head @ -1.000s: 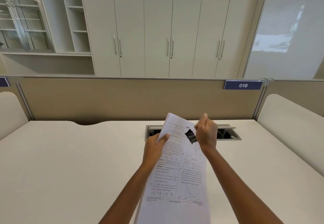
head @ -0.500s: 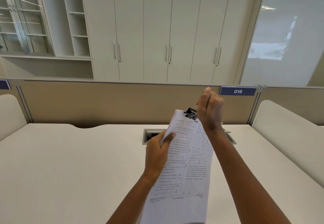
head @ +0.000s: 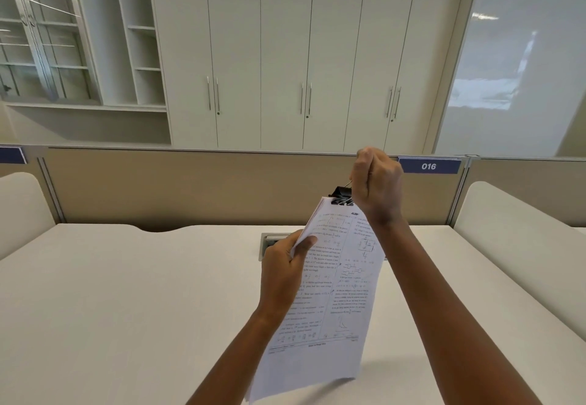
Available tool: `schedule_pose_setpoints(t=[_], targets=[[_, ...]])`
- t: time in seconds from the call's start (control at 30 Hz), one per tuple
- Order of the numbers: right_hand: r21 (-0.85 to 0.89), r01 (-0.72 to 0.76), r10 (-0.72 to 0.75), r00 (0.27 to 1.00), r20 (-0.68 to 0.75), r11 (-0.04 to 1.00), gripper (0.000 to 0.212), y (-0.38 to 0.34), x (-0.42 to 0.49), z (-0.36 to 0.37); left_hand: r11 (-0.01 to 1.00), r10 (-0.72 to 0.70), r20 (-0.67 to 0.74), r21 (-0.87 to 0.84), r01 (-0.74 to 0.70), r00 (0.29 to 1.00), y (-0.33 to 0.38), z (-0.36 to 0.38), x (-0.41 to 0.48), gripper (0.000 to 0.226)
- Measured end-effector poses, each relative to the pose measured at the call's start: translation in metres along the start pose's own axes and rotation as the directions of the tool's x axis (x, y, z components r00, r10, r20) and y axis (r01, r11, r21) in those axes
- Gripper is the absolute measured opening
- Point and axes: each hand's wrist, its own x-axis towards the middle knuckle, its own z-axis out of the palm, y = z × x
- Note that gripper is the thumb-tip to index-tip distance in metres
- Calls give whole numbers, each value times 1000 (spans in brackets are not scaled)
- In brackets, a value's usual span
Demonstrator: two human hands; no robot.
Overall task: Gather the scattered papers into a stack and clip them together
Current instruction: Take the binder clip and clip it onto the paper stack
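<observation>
A stack of printed papers [head: 336, 303] is held up in the air over the desk, tilted toward me. My left hand [head: 285, 273] grips the stack's left edge, thumb on the front page. A black binder clip [head: 341, 196] sits on the stack's top edge. My right hand [head: 375, 187] is closed on the clip's wire handles, just right of and above the clip. The lower sheets of the stack hang loose near the bottom of the view.
A white desk [head: 126, 293] spreads below the papers, with a cable slot [head: 269, 242] partly hidden behind my left hand. A beige partition [head: 190, 185] with a blue "016" label [head: 428, 166] stands behind it. White cabinets fill the back wall.
My right hand carried the clip from the face of the page up to the stack's top edge, where it now sits. The papers were raised higher, and my view tilted upward.
</observation>
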Motion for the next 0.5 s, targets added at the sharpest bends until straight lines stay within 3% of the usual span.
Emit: schedule_pose_setpoints(t=[0.13,0.23,0.5], targets=[[34,111,-113,993,37,993,65,-6,5,-1,997,66,-15,48,-65,998,2,-4,0,28],[48,148,-151,987,54,988,67,-11,6,-1,986,132,-45,108,-127,990,3,-6,0,28],[35,-64,59,990,127,997,43,-25,4,1,990,108,-69,103,-101,992,-1,-8,0,29]])
